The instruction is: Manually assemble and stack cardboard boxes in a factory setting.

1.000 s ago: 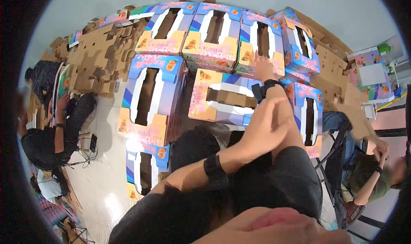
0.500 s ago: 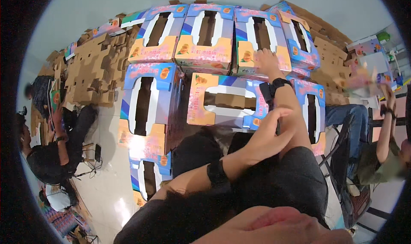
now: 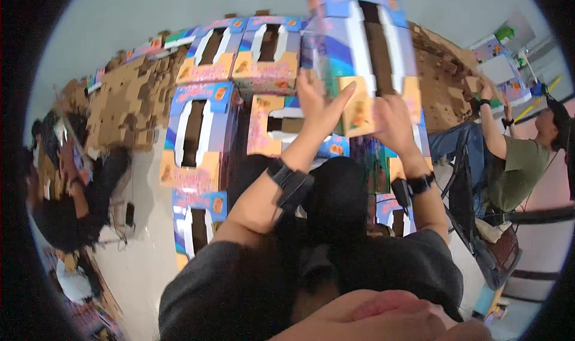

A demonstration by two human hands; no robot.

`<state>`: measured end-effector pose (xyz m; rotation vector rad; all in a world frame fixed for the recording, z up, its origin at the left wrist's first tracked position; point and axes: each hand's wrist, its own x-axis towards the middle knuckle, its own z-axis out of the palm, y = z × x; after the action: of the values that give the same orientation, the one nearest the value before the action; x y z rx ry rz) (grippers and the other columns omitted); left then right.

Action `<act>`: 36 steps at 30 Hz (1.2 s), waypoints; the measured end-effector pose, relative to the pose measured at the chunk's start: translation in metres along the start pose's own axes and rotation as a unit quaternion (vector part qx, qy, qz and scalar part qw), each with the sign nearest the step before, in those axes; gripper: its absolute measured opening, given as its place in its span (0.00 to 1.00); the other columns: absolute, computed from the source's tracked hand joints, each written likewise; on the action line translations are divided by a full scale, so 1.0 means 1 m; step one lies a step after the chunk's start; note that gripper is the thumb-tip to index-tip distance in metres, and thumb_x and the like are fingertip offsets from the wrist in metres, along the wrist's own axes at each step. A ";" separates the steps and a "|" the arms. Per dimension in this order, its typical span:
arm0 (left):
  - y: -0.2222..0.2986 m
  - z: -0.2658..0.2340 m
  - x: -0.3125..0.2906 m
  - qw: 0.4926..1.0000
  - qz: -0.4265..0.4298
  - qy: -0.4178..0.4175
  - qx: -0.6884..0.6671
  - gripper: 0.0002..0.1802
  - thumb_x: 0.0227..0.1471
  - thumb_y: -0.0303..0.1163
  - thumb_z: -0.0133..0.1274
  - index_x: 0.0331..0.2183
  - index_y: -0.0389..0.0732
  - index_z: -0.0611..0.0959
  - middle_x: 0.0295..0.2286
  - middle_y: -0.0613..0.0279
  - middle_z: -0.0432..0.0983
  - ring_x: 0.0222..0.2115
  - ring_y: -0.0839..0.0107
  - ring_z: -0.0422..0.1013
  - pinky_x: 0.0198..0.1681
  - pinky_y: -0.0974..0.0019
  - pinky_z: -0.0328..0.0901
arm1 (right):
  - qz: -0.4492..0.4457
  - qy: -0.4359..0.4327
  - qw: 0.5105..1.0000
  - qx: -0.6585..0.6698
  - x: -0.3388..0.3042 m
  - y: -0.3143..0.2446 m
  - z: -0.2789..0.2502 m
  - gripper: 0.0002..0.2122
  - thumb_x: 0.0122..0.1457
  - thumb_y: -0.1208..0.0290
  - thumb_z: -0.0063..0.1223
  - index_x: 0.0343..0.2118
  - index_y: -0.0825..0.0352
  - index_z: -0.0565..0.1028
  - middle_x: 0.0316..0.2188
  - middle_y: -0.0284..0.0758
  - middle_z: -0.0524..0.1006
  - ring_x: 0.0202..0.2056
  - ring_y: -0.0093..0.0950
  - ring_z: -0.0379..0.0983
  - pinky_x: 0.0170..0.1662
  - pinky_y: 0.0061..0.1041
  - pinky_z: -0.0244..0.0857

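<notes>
You're gripping a blue-and-orange oblong cardboard carton (image 3: 359, 53) by its near end, right hand (image 3: 392, 122), long axis pointing away; left hand (image 3: 318, 101) is sitting fingers-apart by its left side, can't tell if touching.

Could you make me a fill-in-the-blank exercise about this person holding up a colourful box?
1. The right hand grips the raised box at its ____ end, not its far one.
2. The left hand is at that box's ____ side.
3. The box's long dark slot has ____ edges.
4. The straps on both wrists are ____.

Missing words: near; left; white; black.
</notes>
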<state>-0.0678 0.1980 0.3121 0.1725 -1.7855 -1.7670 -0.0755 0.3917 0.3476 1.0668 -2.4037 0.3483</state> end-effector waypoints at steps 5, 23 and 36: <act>0.006 0.014 -0.030 0.970 -0.101 -0.165 -0.150 0.65 0.34 0.49 0.66 0.55 0.23 0.41 0.52 0.36 0.51 0.55 0.53 0.50 0.58 0.59 0.46 | 0.049 0.010 0.997 -0.053 -0.067 -0.020 -0.085 0.29 0.30 0.77 0.62 0.42 0.69 0.66 0.38 0.45 0.68 0.43 0.46 0.63 0.47 0.40 0.59; 0.029 0.032 -0.072 0.834 -0.332 -0.268 -0.349 0.26 0.42 0.38 0.60 0.42 0.36 0.74 0.33 0.60 0.76 0.31 0.73 0.74 0.34 0.70 0.69 | 0.103 -0.162 0.949 -0.251 -0.226 -0.088 -0.124 0.18 0.49 0.71 0.50 0.45 0.63 0.67 0.43 0.40 0.67 0.52 0.41 0.60 0.59 0.48 0.48; -0.025 0.026 -0.048 0.795 -0.443 -0.225 -0.348 0.46 0.33 0.34 0.64 0.47 0.24 0.55 0.32 0.49 0.72 0.29 0.62 0.74 0.34 0.62 0.71 | 0.385 0.062 0.917 -0.082 -0.303 -0.009 -0.055 0.33 0.50 0.57 0.53 0.57 0.64 0.54 0.56 0.45 0.57 0.54 0.48 0.54 0.54 0.47 0.49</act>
<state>-0.0504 0.2420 0.2751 0.3356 -1.2270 -3.2674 0.1247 0.5978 0.2360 -0.0232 -2.5806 0.4397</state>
